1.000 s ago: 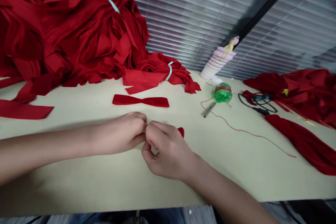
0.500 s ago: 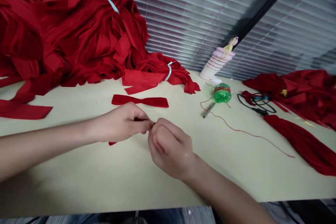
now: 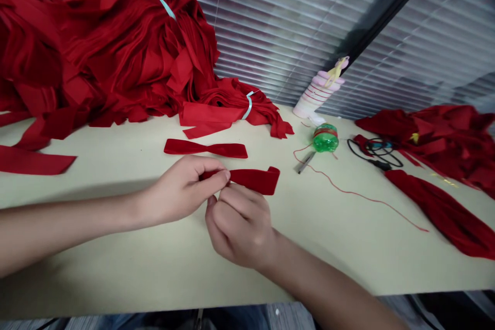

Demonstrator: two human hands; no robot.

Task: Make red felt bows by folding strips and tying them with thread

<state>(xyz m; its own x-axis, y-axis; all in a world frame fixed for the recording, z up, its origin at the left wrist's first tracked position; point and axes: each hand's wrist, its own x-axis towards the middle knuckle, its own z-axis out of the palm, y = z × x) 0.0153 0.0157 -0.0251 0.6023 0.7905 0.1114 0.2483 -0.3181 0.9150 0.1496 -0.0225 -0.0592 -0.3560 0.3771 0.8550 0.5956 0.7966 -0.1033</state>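
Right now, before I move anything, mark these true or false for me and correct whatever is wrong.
The left hand pinches one end of a red velvet strip: true.
The green plastic bottle sits on the red bow-shaped piece: false, it is on the table, apart, to the right of that piece.
A pale blue band wraps the red bundle behind that piece: true.
The thin red cord is wound around the black cable: false, it runs loose across the table, apart from the cable.
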